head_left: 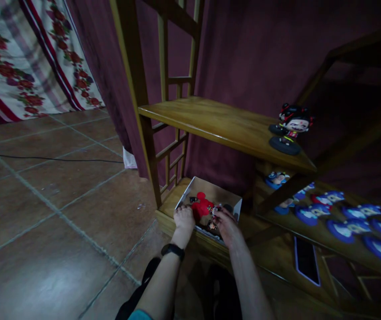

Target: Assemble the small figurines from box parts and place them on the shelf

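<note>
A shallow open cardboard box (222, 190) with white outer sides stands on the lowest wooden shelf. My left hand (183, 218), with a black band on its wrist, is curled over the box's near left edge. Inside the box, my right hand (226, 226) pinches a small figurine (214, 210), partly hidden by the fingers. Red pieces (202, 206) lie in the box beside it. Another figurine with a dark-haired head (212, 225) rests at the near wall, below the held one. Dark round shapes by the right wall are too dim to name.
Above the box juts a wooden shelf (206, 118) with a black-haired figurine (295, 122) on a dark base. Several blue-and-white figurines (348, 226) fill the shelf to the right. A phone (306, 260) lies on the lower board. A cable (50, 158) crosses the tiled floor at left.
</note>
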Demonstrator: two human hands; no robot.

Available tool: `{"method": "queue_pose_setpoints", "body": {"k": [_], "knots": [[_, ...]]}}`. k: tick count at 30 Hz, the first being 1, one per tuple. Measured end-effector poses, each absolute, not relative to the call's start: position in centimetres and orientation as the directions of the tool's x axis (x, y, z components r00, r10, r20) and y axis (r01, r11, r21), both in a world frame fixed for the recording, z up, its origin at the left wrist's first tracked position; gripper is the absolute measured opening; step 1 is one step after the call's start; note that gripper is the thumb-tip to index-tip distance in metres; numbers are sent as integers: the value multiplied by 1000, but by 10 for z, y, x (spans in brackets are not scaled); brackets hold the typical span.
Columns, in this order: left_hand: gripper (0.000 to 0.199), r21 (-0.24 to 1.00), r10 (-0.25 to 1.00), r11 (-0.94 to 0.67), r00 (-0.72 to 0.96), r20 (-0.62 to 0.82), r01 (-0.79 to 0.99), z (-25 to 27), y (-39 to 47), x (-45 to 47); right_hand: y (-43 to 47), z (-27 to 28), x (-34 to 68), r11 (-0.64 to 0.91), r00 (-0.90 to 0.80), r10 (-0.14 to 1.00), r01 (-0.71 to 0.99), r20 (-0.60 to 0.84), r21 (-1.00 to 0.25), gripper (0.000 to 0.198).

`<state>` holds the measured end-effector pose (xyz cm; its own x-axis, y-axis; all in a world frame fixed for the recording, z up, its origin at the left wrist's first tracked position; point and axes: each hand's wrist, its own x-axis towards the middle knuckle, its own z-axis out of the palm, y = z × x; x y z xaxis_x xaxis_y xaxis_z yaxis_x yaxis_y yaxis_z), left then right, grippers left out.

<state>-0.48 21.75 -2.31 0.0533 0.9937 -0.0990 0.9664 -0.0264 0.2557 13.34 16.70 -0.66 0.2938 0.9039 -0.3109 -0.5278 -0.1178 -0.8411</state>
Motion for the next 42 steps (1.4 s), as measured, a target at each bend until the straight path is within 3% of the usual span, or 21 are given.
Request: {"method": "queue_pose_setpoints", "body": {"k": [7,9,11,13,15,17,19,26,35,38,42], "knots": [[29,261,996,40,-17,-90,965,-22,218,-1,168,-1,135,-173,168,919,-640,-357,-748,24],[25,365,994,70,-36,-98,929,-22,221,-3,168,0,137,-164,145,928,-667,-342,-727,26],[21,552,992,113,-60,-113,826,-21,226,-4,168,-1,139,-127,162,936,-670,-312,-732,26],[15,787,974,216,-77,-211,577,-19,230,-4,169,-2,141,-78,203,941,-647,-270,-758,26],[10,921,931,362,0,-366,145,-17,232,-2,170,-4,141,-39,239,944,-607,-229,-794,26],[5,857,892,452,123,-435,-249,-16,232,0,171,-4,141,-29,251,946,-567,-206,-823,26],[7,757,875,482,205,-438,-442,-14,229,1,172,-3,138,-34,257,945,-540,-204,-841,27],[17,675,829,560,340,-445,-480,-10,224,-1,182,-1,124,-37,284,943,-423,-172,-905,32],[16,680,840,541,344,-419,-495,-8,222,0,194,-11,125,12,398,917,-44,-7,-999,31],[15,676,834,551,355,-423,-489,-8,222,-2,192,-11,125,12,383,924,-39,-4,-999,32],[11,652,804,594,394,-447,-472,-9,222,-5,190,-11,123,7,323,944,-211,-63,-978,32]]}}
